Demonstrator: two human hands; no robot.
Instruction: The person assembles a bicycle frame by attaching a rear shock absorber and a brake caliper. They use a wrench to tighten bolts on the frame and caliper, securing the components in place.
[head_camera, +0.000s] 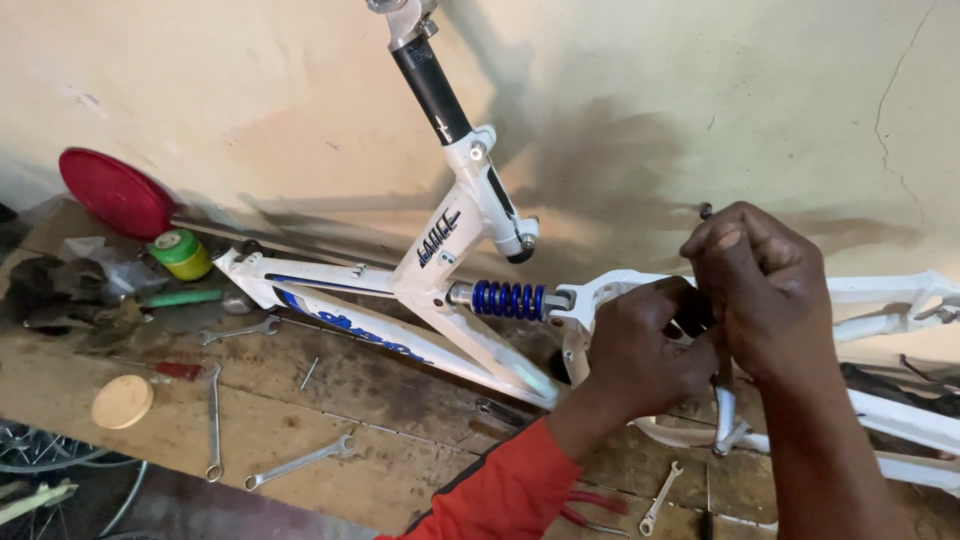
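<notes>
Both hands, L (640, 350) & R (765, 290), on white bike frame (420, 270), by blue spring (508, 299).

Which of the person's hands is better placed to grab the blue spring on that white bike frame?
Left. The left hand sits right beside the blue spring; the right hand is farther along the white frame.

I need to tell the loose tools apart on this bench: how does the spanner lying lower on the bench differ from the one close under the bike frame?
The lower spanner lies on bare wood near the bench's front edge, slanting up to the right, and looks longer. The upper spanner lies nearly level just below the white bicycle frame, looks shorter, and sits among clutter. Both are plain silver metal, lying flat, untouched by either hand.
</notes>
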